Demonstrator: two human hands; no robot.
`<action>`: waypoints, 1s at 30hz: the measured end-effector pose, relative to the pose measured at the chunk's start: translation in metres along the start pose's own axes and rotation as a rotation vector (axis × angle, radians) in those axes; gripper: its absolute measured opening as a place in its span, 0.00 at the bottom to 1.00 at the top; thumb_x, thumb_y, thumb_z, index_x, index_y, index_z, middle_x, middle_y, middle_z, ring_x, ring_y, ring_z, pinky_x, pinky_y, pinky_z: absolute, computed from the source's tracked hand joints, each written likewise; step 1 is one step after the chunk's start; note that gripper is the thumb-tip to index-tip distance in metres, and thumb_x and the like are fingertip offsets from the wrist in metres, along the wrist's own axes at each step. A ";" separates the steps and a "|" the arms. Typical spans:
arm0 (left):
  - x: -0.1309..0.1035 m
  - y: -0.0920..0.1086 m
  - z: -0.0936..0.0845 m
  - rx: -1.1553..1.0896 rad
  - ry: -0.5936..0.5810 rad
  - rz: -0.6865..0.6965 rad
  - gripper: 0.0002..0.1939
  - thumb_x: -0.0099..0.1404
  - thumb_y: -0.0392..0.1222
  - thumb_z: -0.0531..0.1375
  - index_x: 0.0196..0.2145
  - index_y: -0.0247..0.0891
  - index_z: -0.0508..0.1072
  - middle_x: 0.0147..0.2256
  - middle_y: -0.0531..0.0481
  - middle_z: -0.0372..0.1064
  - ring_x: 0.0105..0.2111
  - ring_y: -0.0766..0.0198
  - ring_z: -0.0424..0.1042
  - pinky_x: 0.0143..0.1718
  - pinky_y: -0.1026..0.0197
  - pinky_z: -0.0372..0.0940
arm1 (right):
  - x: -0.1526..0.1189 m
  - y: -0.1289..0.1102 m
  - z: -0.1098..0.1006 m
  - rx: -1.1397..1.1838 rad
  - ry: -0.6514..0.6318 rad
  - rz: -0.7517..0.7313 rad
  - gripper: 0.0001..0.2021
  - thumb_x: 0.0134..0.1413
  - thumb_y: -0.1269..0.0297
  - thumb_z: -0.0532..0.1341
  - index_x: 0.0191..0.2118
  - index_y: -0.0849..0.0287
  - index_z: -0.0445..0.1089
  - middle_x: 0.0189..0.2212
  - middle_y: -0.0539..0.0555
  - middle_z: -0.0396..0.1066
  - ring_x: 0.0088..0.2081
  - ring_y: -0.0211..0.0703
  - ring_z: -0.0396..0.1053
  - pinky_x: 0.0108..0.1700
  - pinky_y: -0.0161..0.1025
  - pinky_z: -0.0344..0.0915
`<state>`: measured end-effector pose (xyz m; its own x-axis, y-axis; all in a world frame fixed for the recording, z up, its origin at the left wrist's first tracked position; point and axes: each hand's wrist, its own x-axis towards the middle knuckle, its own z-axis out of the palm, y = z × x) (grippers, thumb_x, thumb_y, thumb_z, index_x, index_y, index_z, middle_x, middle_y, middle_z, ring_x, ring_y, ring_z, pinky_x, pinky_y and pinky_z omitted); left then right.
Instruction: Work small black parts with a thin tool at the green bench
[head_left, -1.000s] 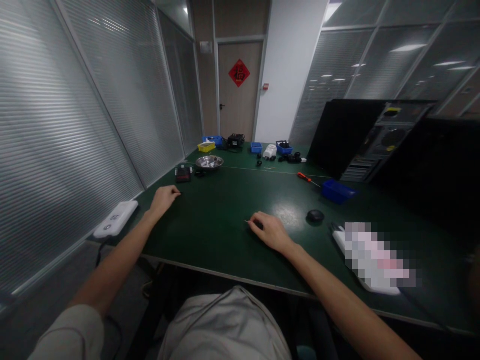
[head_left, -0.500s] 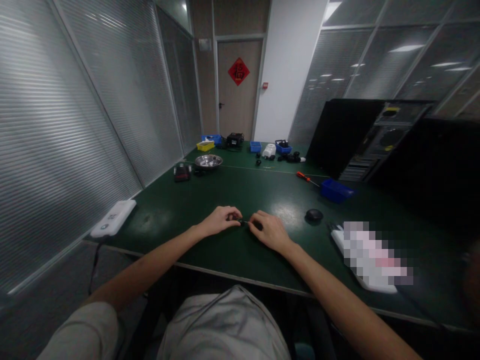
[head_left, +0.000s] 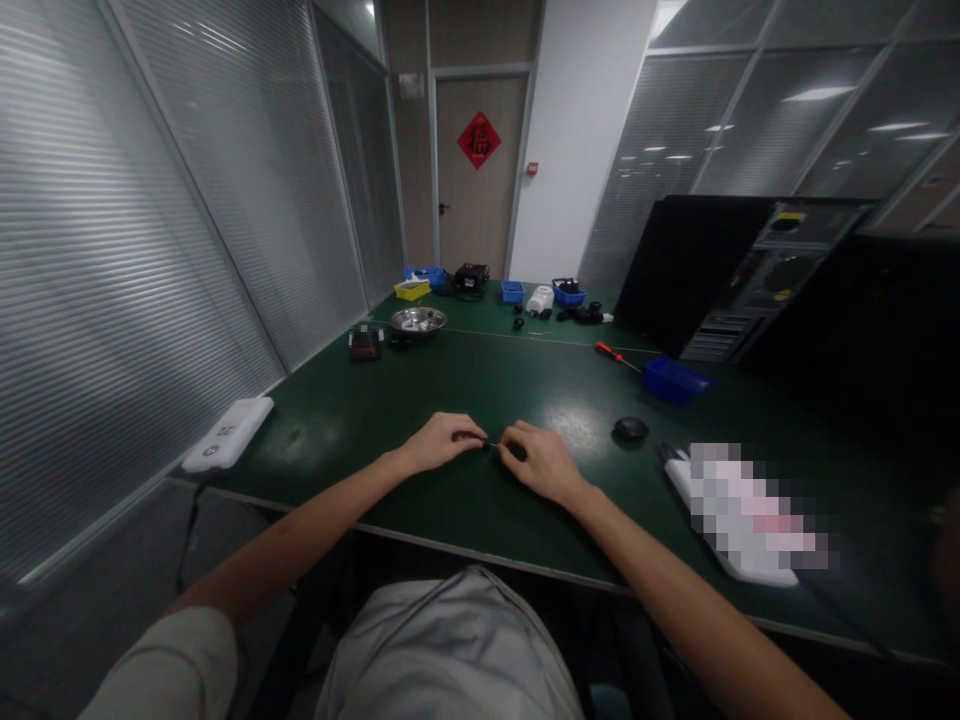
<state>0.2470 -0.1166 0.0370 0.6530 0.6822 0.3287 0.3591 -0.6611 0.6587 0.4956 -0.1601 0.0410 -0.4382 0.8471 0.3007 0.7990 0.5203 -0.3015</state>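
Observation:
My left hand [head_left: 448,440] is closed in a pinch, with thumb and forefinger on a small dark piece [head_left: 489,445] that has a thin, light-coloured part. From the other side my right hand [head_left: 540,462] pinches the thin end of the same piece. Both hands rest low over the green table [head_left: 465,510], fingertips a short way apart. Too little of the piece shows to tell its kind. To the right of my right hand lies a black rounded thing like a computer mouse [head_left: 630,429].
An orange-handled screwdriver [head_left: 609,351] lies beside a blue bin [head_left: 675,381]. A metal bowl [head_left: 418,322] and a dark red-and-black box [head_left: 365,344] stand at the left back. A white device [head_left: 229,435] sits at the left edge, a black computer case [head_left: 697,270] at the right.
My left fingers have drawn closer together and shifted slightly right along the small piece. My right hand has hardly moved.

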 end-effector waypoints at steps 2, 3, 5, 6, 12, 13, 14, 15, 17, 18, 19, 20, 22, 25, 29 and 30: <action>0.000 0.000 0.000 -0.026 0.015 -0.007 0.12 0.71 0.46 0.63 0.46 0.41 0.82 0.44 0.46 0.78 0.42 0.60 0.76 0.46 0.60 0.66 | 0.000 0.000 0.000 0.027 -0.003 -0.013 0.10 0.70 0.58 0.57 0.41 0.53 0.74 0.38 0.51 0.73 0.37 0.41 0.71 0.36 0.37 0.57; 0.000 0.000 0.000 -0.040 0.022 -0.018 0.12 0.70 0.46 0.63 0.46 0.41 0.82 0.44 0.46 0.79 0.43 0.60 0.76 0.47 0.60 0.66 | 0.000 0.000 0.000 0.045 -0.001 -0.017 0.10 0.70 0.57 0.56 0.42 0.53 0.73 0.39 0.51 0.73 0.37 0.41 0.71 0.37 0.37 0.58; 0.000 -0.001 0.000 -0.067 0.027 -0.053 0.12 0.70 0.46 0.63 0.47 0.41 0.82 0.44 0.46 0.79 0.42 0.60 0.76 0.46 0.59 0.67 | 0.000 0.000 0.000 0.080 0.006 -0.022 0.11 0.72 0.57 0.55 0.43 0.53 0.73 0.40 0.51 0.73 0.37 0.41 0.71 0.38 0.36 0.59; 0.000 -0.001 0.001 -0.075 0.029 -0.069 0.12 0.70 0.46 0.63 0.47 0.41 0.82 0.43 0.46 0.79 0.41 0.60 0.76 0.45 0.59 0.67 | 0.000 0.000 0.000 0.091 0.009 -0.022 0.11 0.72 0.57 0.54 0.43 0.53 0.72 0.40 0.51 0.73 0.37 0.41 0.71 0.38 0.36 0.59; 0.000 0.001 0.001 -0.002 0.003 -0.019 0.12 0.71 0.46 0.63 0.47 0.40 0.82 0.43 0.46 0.78 0.38 0.62 0.74 0.41 0.60 0.66 | 0.001 -0.002 0.001 0.011 -0.022 -0.044 0.10 0.72 0.57 0.55 0.42 0.53 0.72 0.39 0.51 0.73 0.36 0.41 0.71 0.35 0.36 0.57; 0.000 0.002 0.002 0.012 -0.008 -0.006 0.12 0.71 0.45 0.62 0.47 0.40 0.82 0.42 0.46 0.78 0.37 0.62 0.74 0.41 0.60 0.66 | 0.001 -0.003 0.002 -0.007 -0.027 -0.052 0.10 0.72 0.57 0.55 0.42 0.53 0.72 0.39 0.51 0.73 0.36 0.41 0.71 0.35 0.36 0.56; 0.000 0.002 0.002 0.021 -0.014 0.006 0.12 0.71 0.45 0.62 0.47 0.40 0.82 0.42 0.46 0.78 0.38 0.62 0.74 0.42 0.60 0.66 | 0.002 -0.004 0.003 -0.021 -0.031 -0.059 0.10 0.72 0.57 0.55 0.43 0.53 0.72 0.39 0.51 0.73 0.36 0.41 0.71 0.35 0.37 0.56; 0.000 0.002 0.002 0.027 -0.016 0.015 0.12 0.71 0.45 0.62 0.47 0.40 0.82 0.42 0.46 0.78 0.39 0.62 0.75 0.44 0.60 0.66 | 0.002 -0.004 0.004 -0.029 -0.034 -0.065 0.10 0.72 0.57 0.55 0.43 0.53 0.72 0.40 0.51 0.73 0.36 0.41 0.71 0.34 0.37 0.56; 0.000 0.002 0.003 0.027 -0.010 0.019 0.12 0.71 0.45 0.62 0.46 0.40 0.82 0.42 0.46 0.78 0.41 0.61 0.75 0.46 0.60 0.66 | 0.003 -0.005 0.006 -0.035 -0.038 -0.073 0.11 0.72 0.57 0.54 0.44 0.53 0.72 0.40 0.52 0.73 0.36 0.41 0.71 0.35 0.37 0.56; 0.001 0.002 0.003 0.019 -0.001 0.013 0.12 0.71 0.46 0.63 0.46 0.40 0.82 0.42 0.46 0.79 0.41 0.60 0.76 0.46 0.60 0.66 | 0.004 -0.005 0.007 -0.033 -0.038 -0.076 0.11 0.73 0.57 0.54 0.44 0.53 0.72 0.41 0.52 0.73 0.36 0.41 0.71 0.35 0.37 0.56; 0.001 0.001 0.004 0.007 0.010 0.004 0.12 0.71 0.46 0.63 0.46 0.40 0.82 0.43 0.46 0.79 0.42 0.60 0.76 0.46 0.60 0.66 | 0.004 -0.005 0.008 -0.028 -0.038 -0.078 0.11 0.73 0.57 0.54 0.45 0.53 0.71 0.41 0.52 0.73 0.36 0.41 0.72 0.35 0.37 0.57; 0.001 0.000 0.005 -0.011 0.021 -0.006 0.12 0.70 0.47 0.63 0.45 0.41 0.83 0.43 0.46 0.79 0.42 0.60 0.76 0.46 0.60 0.67 | 0.004 -0.004 0.008 -0.019 -0.038 -0.079 0.11 0.73 0.57 0.53 0.45 0.53 0.71 0.41 0.52 0.73 0.36 0.41 0.72 0.35 0.37 0.57; 0.000 -0.001 0.006 -0.056 0.040 -0.020 0.11 0.70 0.47 0.64 0.45 0.41 0.83 0.44 0.46 0.79 0.42 0.60 0.77 0.47 0.60 0.67 | 0.004 -0.004 0.008 -0.002 -0.034 -0.081 0.11 0.74 0.57 0.53 0.45 0.53 0.70 0.41 0.52 0.73 0.37 0.41 0.72 0.35 0.36 0.58; 0.000 -0.004 0.008 -0.113 0.066 -0.039 0.11 0.68 0.47 0.65 0.44 0.41 0.83 0.43 0.47 0.80 0.42 0.60 0.77 0.48 0.59 0.67 | 0.004 -0.003 0.007 0.013 -0.028 -0.089 0.10 0.74 0.58 0.52 0.46 0.53 0.69 0.41 0.51 0.73 0.37 0.41 0.72 0.36 0.36 0.58; 0.001 -0.007 0.007 -0.155 0.076 -0.064 0.11 0.67 0.47 0.66 0.43 0.41 0.84 0.42 0.46 0.79 0.41 0.60 0.76 0.46 0.59 0.67 | 0.004 -0.003 0.008 0.007 -0.029 -0.092 0.10 0.74 0.57 0.53 0.45 0.53 0.69 0.41 0.51 0.73 0.36 0.41 0.71 0.36 0.36 0.58; 0.002 -0.009 0.006 -0.157 0.087 -0.076 0.11 0.67 0.48 0.66 0.43 0.40 0.84 0.42 0.46 0.79 0.41 0.60 0.76 0.45 0.60 0.67 | 0.004 -0.003 0.008 -0.001 -0.031 -0.088 0.10 0.74 0.57 0.53 0.44 0.53 0.69 0.40 0.51 0.73 0.36 0.41 0.71 0.35 0.36 0.57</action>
<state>0.2492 -0.1109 0.0282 0.5656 0.7574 0.3263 0.2925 -0.5542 0.7793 0.4882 -0.1571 0.0357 -0.5193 0.8008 0.2984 0.7572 0.5930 -0.2739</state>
